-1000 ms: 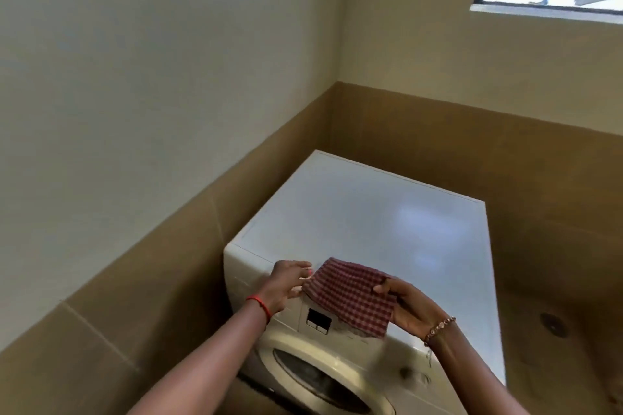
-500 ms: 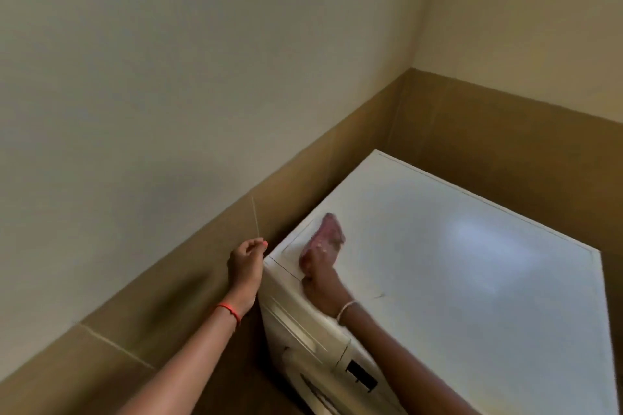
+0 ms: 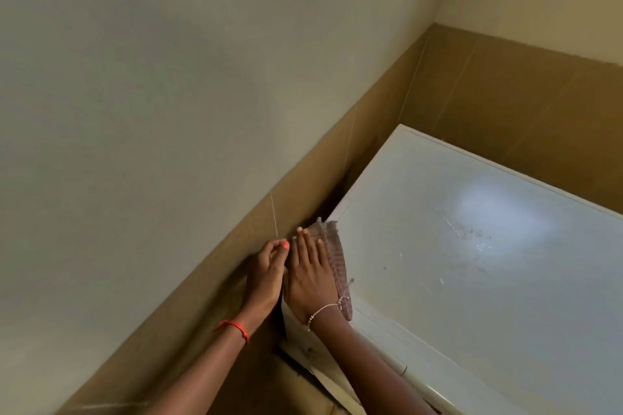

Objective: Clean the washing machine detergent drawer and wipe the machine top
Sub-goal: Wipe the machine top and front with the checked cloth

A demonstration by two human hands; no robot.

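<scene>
Machine top (image 3: 472, 280), white and marked, carries the checked cloth (image 3: 338, 268) on its left edge under my flat, straight-fingered right hand (image 3: 312, 278). My left hand (image 3: 264, 274) curls alongside, grip unclear. Best press evenly, sweeping overlapping strokes toward the specks (image 3: 470, 232).

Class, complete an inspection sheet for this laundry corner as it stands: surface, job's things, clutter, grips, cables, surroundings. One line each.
Surface: white machine top, glossy, with dark specks and smears towards its middle.
Job's things: checked cloth lies along the top's left edge; detergent drawer not clearly in view.
Clutter: nothing seen.
Grips: right hand presses flat on the cloth, fingers straight; left hand is beside it at the machine's side, fingers curled; whether it holds anything cannot be told.
Cables: nothing seen.
Surroundings: cream wall above a brown tiled band; the machine stands in the corner.
</scene>
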